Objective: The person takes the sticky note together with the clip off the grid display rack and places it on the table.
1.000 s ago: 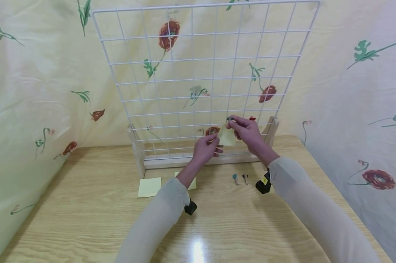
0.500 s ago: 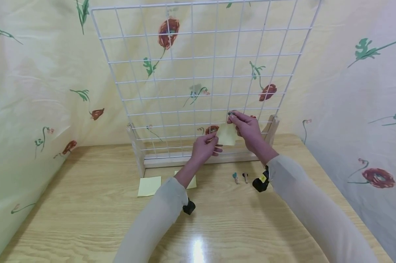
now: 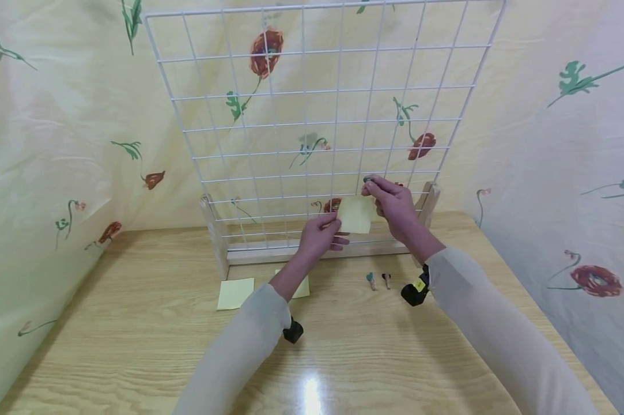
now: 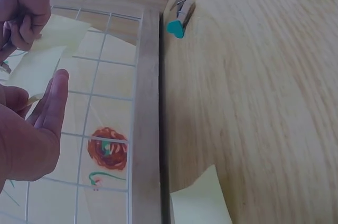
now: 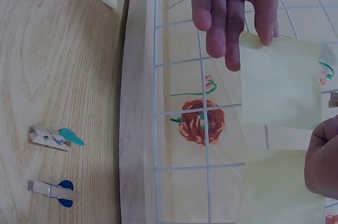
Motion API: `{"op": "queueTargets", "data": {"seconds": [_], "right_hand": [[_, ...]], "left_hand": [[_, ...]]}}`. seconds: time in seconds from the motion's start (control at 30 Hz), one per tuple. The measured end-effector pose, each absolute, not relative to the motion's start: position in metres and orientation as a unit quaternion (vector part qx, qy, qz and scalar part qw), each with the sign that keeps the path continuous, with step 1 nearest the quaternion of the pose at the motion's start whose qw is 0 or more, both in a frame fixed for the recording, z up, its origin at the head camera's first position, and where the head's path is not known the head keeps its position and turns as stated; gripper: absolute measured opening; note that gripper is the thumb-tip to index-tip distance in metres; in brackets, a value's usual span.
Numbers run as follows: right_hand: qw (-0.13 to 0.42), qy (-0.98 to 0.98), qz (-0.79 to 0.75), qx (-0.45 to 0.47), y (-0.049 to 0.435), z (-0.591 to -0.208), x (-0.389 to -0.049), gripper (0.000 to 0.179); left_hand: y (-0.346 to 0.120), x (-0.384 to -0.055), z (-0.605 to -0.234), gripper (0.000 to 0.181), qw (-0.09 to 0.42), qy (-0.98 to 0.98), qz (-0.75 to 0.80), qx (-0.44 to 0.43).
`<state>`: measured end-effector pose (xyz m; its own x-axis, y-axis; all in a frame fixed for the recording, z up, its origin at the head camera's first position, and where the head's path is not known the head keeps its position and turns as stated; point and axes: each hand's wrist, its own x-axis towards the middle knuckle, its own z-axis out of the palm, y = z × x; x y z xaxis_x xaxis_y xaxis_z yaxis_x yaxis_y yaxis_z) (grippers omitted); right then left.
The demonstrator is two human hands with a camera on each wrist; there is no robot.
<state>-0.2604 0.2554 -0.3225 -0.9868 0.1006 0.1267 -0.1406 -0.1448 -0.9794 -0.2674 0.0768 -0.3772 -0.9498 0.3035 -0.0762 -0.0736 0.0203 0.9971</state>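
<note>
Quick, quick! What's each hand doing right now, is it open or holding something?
Left hand: closed, pinching the edge of a yellow paper.
Right hand: closed, pinching a clothespin.

**Soft light, one hot spot**

The head view is bright, the held paper (image 3: pixel 354 214) evenly lit. Glare whitens the table (image 3: pixel 109 346) at six o'clock; a soft shadow falls beside the right sleeve (image 3: pixel 498 323), between four and five. The cloth (image 3: pixel 566 178) turns bluish at three. Wrist views look hazier, the wooden rail (image 5: pixel 138 76) bowing slightly in the right one.
</note>
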Motion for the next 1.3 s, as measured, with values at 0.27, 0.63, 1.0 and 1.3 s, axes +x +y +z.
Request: {"op": "queueTargets", "data": {"seconds": [0.27, 0.63, 1.0, 1.3], "right_hand": [[0.061, -0.642, 0.764, 0.027, 0.256, -0.322, -0.252, 0.011], [0.045, -0.657, 0.752, 0.026, 0.258, -0.326, -0.243, 0.012], [0.032, -0.669, 0.742, 0.021, 0.271, -0.339, -0.232, 0.01], [0.025, -0.672, 0.74, 0.012, 0.277, -0.351, -0.225, 0.011]], "left_hand": [[0.068, -0.263, -0.382, 0.044, 0.16, 0.675, 0.716, 0.078], [0.059, -0.253, -0.388, 0.046, 0.197, 0.654, 0.729, 0.046], [0.047, -0.249, -0.396, 0.048, 0.219, 0.639, 0.737, 0.019], [0.041, -0.243, -0.403, 0.049, 0.235, 0.634, 0.736, -0.004]]}}
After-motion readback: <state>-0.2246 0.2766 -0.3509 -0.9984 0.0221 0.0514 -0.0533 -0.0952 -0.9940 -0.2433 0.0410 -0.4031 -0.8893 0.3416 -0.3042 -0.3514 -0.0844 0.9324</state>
